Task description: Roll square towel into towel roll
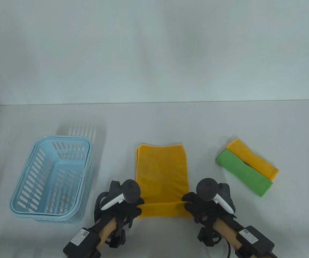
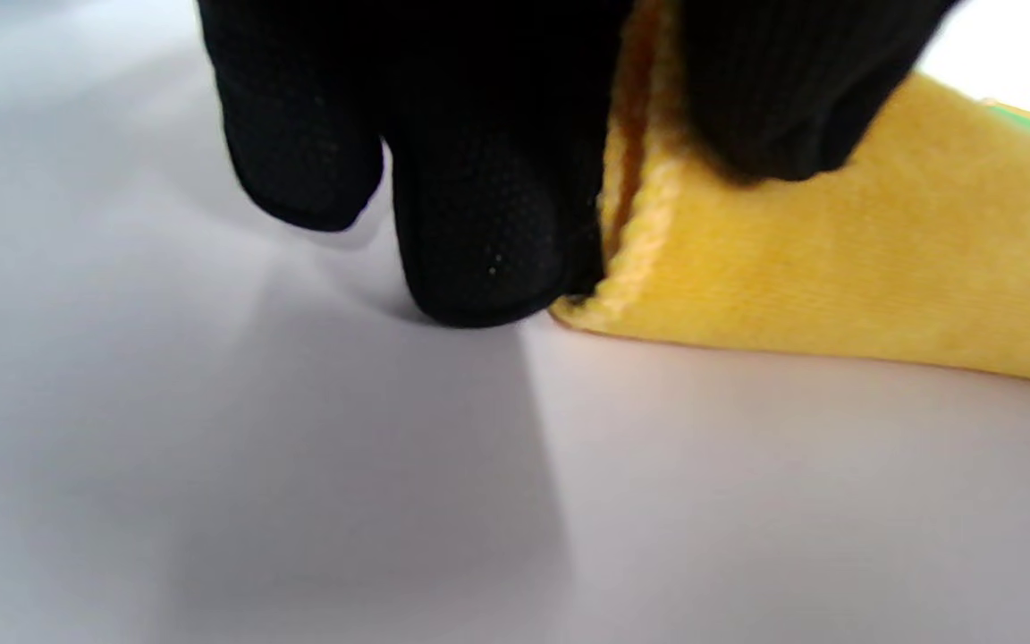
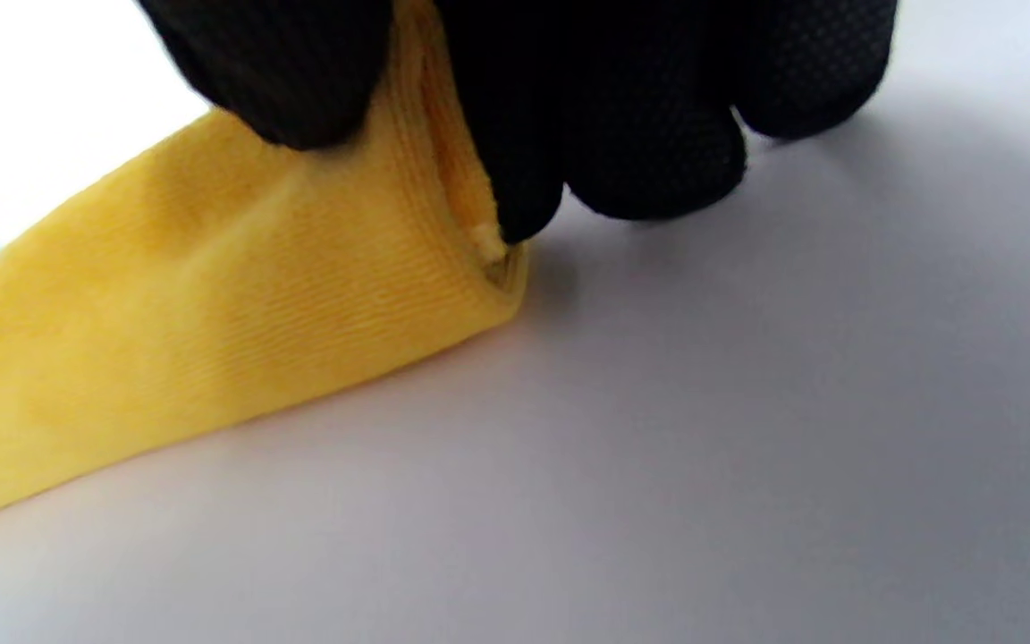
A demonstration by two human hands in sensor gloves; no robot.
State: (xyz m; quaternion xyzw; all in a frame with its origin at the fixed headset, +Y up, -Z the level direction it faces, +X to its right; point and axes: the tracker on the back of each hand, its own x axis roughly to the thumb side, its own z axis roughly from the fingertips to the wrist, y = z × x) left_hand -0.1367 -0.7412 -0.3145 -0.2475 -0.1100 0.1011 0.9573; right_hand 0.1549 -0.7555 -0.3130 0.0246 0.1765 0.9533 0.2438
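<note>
At lower centre of the table view, the folded yellow cloth towel [image 1: 161,172] lay flat, its near edge turned over. The left hand [image 1: 124,205] and right hand [image 1: 202,205] pinched its near corners. Rolling had apparently just begun; next, tuck evenly and roll toward the frame's top.

Table view high, frontal, wrist views close, low, sharing yellow towel [image 1: 161,172]
</note>
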